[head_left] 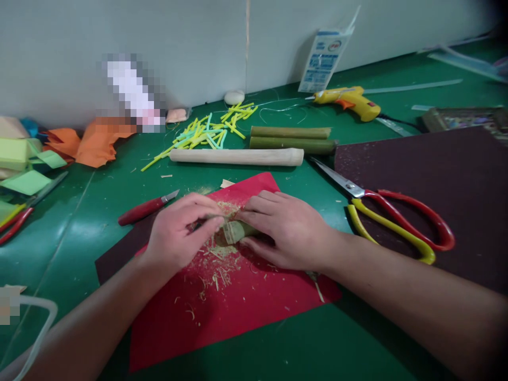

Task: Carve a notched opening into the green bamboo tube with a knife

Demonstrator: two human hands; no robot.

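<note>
A short green bamboo piece (235,232) lies over a red sheet (238,312) strewn with pale shavings (222,254). My right hand (288,227) is closed over this piece from the right and covers most of it. At the piece's left end my left hand (180,227) is closed, thumb and fingers pinched. Something thin and greenish shows at those fingertips, but its kind is not clear. Beyond my left hand lies a craft knife with a red handle (145,209).
A peeled bamboo stick (238,157) and green bamboo sticks (291,144) lie beyond my hands. To the right are large scissors (359,193) on a dark sheet (416,180). Farther back are a yellow glue gun (349,100) and cut yellow straws (194,135). Orange paper (99,143) sits left.
</note>
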